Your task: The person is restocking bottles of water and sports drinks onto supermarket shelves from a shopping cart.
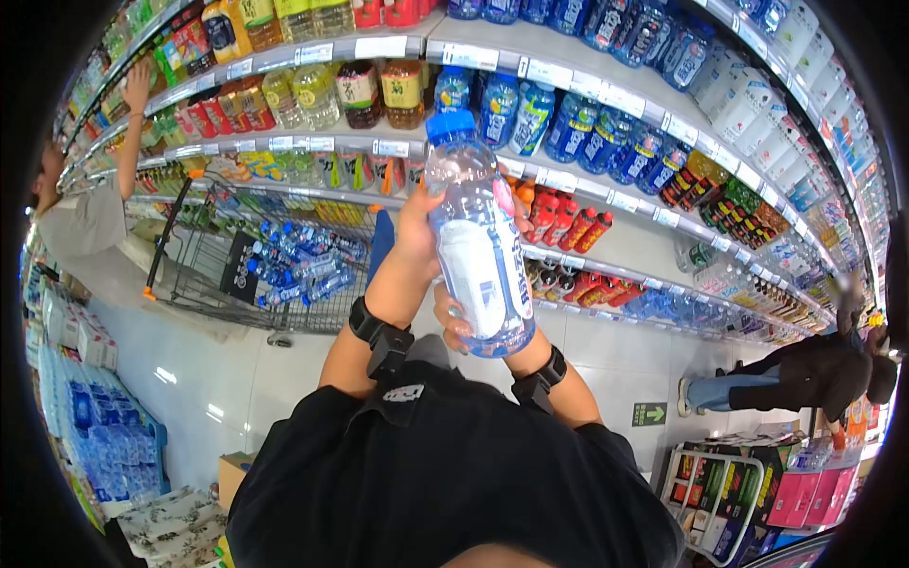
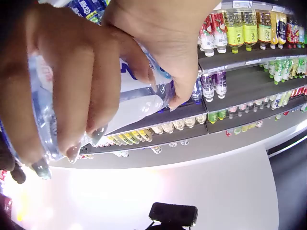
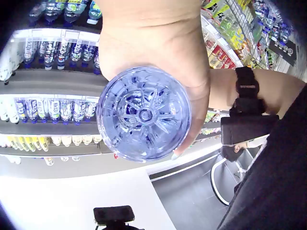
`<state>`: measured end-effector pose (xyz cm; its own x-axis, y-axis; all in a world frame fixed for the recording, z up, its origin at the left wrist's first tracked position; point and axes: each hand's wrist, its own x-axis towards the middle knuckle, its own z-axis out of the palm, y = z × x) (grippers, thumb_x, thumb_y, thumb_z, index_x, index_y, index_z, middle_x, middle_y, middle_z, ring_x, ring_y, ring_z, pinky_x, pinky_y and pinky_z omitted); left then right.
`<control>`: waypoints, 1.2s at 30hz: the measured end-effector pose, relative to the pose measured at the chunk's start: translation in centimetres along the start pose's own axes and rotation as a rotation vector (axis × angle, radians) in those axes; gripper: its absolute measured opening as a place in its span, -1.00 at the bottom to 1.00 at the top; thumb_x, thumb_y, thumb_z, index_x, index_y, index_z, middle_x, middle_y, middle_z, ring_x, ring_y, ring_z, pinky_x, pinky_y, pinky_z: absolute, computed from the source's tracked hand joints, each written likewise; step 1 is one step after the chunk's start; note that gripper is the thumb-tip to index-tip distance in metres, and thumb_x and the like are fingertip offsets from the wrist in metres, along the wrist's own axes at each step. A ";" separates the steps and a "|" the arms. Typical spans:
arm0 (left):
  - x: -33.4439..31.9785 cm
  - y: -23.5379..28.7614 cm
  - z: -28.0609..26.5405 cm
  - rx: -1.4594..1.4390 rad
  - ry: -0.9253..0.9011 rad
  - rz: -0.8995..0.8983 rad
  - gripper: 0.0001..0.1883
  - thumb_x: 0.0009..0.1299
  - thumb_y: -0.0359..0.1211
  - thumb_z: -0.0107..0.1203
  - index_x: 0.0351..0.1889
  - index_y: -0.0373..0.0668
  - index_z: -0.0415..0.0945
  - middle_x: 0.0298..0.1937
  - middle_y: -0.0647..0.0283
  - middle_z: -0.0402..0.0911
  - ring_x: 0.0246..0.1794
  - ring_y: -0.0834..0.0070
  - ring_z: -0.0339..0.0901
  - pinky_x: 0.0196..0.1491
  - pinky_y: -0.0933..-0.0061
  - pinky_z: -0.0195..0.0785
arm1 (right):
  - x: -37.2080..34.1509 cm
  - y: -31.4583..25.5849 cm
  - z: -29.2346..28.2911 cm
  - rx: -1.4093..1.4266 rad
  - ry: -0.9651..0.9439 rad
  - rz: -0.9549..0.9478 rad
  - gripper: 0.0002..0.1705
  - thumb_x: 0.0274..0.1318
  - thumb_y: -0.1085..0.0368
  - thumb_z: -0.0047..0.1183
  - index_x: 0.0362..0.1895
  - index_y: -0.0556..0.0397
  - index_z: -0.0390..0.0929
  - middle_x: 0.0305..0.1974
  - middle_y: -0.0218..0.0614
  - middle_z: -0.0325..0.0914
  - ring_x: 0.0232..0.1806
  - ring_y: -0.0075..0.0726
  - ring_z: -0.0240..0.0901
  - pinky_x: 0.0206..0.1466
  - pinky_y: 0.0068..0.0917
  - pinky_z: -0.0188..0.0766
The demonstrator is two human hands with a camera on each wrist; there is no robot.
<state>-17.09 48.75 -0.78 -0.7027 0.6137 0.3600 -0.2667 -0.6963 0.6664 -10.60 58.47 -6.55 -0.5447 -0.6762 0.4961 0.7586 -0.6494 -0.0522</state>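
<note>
A large clear bottle with a blue cap and a white label [image 1: 478, 270] is tilted in front of the chest. My left hand [image 1: 417, 232] grips its upper part, the thumb on one side and fingertips showing at the other. Lower down, my right hand [image 1: 453, 320] is curled round from behind, mostly hidden by the bottle. In the left wrist view, the left hand's fingers [image 2: 81, 72] wrap over the bottle [image 2: 134, 108]. The right wrist view faces the round bottle base [image 3: 144, 114], with the right hand [image 3: 153, 48] behind and beside it.
Shelves of drinks [image 1: 653, 104] curve across the front. At the left stands a wire cart [image 1: 204, 275] holding several bottles [image 1: 303, 265], with a person [image 1: 90, 218] reaching to a shelf beyond it. Another person [image 1: 805, 374] is at the right, near stacked boxes [image 1: 805, 497].
</note>
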 end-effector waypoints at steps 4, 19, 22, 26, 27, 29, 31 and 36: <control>2.2 -0.8 -3.9 0.200 0.187 0.011 -0.39 0.26 -0.01 -0.19 0.14 -0.26 0.22 -0.05 0.03 0.46 -0.08 0.24 0.48 -0.01 0.23 0.34 | -0.6 -3.5 0.4 -0.285 0.238 -0.106 -0.09 0.06 -0.36 -0.36 0.21 0.18 0.09 -0.11 0.13 0.37 -0.21 0.21 0.41 -0.28 0.04 0.40; 18.1 -2.0 -8.9 0.766 -0.121 0.122 -0.29 0.02 -0.31 0.34 0.14 -0.26 0.26 -0.12 0.27 0.47 -0.27 0.60 0.40 -0.21 0.56 0.33 | 0.5 -22.4 2.0 -1.925 0.627 -0.944 -0.12 -0.26 0.31 0.30 0.17 0.27 0.11 0.07 -0.17 0.27 0.12 -0.31 0.21 0.13 -0.38 0.19; 21.8 -2.2 -7.8 1.016 -0.249 0.359 -0.24 -0.07 -0.28 0.35 0.15 -0.17 0.33 0.03 0.15 0.39 -0.07 0.37 0.35 -0.02 0.36 0.23 | -0.3 -24.0 2.9 -2.043 0.660 -1.153 -0.07 -0.28 0.33 0.32 0.21 0.21 0.07 0.09 -0.15 0.27 0.16 -0.27 0.19 0.17 -0.34 0.18; 25.0 -2.6 -4.5 1.162 -0.407 0.480 -0.25 -0.15 -0.31 0.32 0.14 0.02 0.39 0.07 0.18 0.35 0.04 0.17 0.27 0.09 0.24 0.13 | -2.0 -25.7 5.8 -1.781 1.042 -1.166 -0.18 -0.25 0.34 0.28 0.17 0.17 0.17 0.10 -0.11 0.28 0.13 -0.24 0.23 0.16 -0.32 0.22; 26.0 -3.0 -3.8 1.195 -0.447 0.497 -0.25 -0.15 -0.31 0.32 0.14 0.06 0.39 0.08 0.19 0.34 0.04 0.17 0.27 0.09 0.24 0.13 | -2.9 -27.6 5.9 -1.780 1.086 -1.192 -0.20 -0.25 0.33 0.27 0.15 0.17 0.19 0.09 -0.11 0.29 0.11 -0.26 0.26 0.14 -0.35 0.25; 28.0 -4.1 -2.5 1.316 -0.474 0.605 -0.26 -0.16 -0.32 0.30 0.12 0.20 0.40 0.11 0.22 0.32 0.05 0.14 0.26 0.10 0.19 0.16 | -3.9 -31.0 6.9 -1.772 1.175 -1.242 -0.24 -0.24 0.33 0.26 0.13 0.18 0.23 0.06 -0.10 0.32 0.07 -0.30 0.31 0.09 -0.40 0.29; 30.6 -4.9 -0.9 1.390 -0.482 0.745 -0.28 -0.15 -0.33 0.30 0.10 0.24 0.41 0.11 0.21 0.33 0.05 0.14 0.25 0.10 0.18 0.18 | -3.0 -32.0 10.0 -2.684 0.860 -1.448 -0.24 -0.26 0.34 0.26 0.12 0.17 0.23 0.05 -0.12 0.33 0.04 -0.34 0.33 0.08 -0.42 0.31; 37.7 -7.0 3.0 1.462 -0.387 0.754 -0.27 -0.02 -0.29 0.26 0.20 0.17 0.28 0.05 0.14 0.37 0.01 0.11 0.33 0.06 0.22 0.24 | -3.7 -39.3 14.2 -2.558 0.766 -1.551 -0.22 -0.34 0.44 0.24 0.10 0.17 0.20 -0.06 -0.12 0.42 -0.04 -0.22 0.40 0.01 -0.38 0.35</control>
<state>-39.78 77.86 10.12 -0.1294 0.5323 0.8366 0.9743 -0.0887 0.2071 -33.33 91.49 6.00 -0.2428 0.3168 0.9169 -0.5599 0.7261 -0.3991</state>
